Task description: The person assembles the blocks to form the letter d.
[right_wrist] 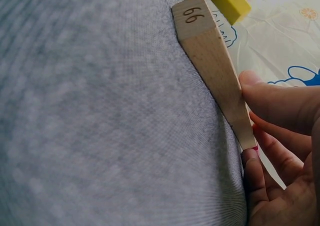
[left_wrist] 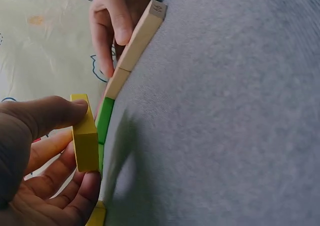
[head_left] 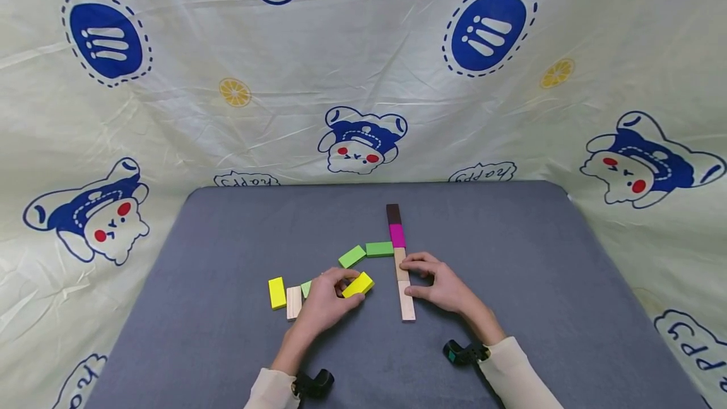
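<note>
1. Head view: our left hand (head_left: 324, 302) is pinching a yellow block (head_left: 359, 284), holding it above the grey cloth (head_left: 483, 226), left of the pale blocks (head_left: 407, 308).
2. Our right hand (head_left: 440, 283), fingers loosely spread, is touching those pale blocks' right side.
3. We are apparently positioning one block while steadying the row; the next move is probably calling for a careful pinch and clearance from the green blocks (head_left: 379, 249).
4. The cloth is lying flat; a printed sheet (head_left: 397, 49) is hanging behind it.

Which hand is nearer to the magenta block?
Right. The right hand is just right of the magenta block, toward the person; the left hand, holding a yellow block, is farther off, leftward.
</note>
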Action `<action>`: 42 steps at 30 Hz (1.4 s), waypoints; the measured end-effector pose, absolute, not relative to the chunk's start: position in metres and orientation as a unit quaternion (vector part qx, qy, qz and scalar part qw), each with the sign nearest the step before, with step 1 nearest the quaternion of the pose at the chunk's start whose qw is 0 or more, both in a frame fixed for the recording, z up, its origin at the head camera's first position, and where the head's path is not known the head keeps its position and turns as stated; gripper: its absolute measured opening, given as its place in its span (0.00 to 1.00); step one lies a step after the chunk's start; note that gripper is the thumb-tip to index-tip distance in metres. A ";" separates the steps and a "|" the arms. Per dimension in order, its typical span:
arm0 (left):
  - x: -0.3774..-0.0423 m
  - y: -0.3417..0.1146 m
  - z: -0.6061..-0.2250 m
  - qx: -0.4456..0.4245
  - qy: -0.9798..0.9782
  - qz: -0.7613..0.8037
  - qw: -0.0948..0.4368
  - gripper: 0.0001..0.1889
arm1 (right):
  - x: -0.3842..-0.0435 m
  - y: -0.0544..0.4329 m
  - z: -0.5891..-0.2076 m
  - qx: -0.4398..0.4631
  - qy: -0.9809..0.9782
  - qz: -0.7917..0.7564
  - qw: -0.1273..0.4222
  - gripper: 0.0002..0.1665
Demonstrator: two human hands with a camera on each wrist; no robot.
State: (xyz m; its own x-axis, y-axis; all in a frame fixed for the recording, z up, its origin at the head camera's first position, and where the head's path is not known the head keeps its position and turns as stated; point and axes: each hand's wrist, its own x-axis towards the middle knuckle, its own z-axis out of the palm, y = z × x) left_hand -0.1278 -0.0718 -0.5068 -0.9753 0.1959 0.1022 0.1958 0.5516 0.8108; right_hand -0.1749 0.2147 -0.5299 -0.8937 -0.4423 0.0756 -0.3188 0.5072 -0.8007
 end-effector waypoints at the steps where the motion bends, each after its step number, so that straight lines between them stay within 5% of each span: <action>1: -0.128 -0.072 -0.508 0.111 0.882 0.458 0.000 0.19 | -0.175 0.214 -0.529 -0.220 0.865 -0.445 0.070 0.28; 21: -0.137 -0.106 -0.513 0.050 0.918 0.390 -0.046 0.19 | -0.176 0.216 -0.531 -0.223 0.863 -0.448 0.069 0.28; 42: -0.143 -0.100 -0.508 0.047 0.923 0.381 -0.040 0.18 | -0.175 0.215 -0.531 -0.223 0.863 -0.447 0.070 0.28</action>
State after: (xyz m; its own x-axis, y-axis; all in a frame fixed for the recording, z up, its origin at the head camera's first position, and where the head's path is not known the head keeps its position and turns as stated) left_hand -0.1427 -0.0997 -0.5081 -0.9924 0.0556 0.1097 0.1168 0.7055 0.6990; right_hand -0.1753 0.2147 -0.5314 -0.8911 -0.4470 0.0781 -0.3217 0.5010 -0.8034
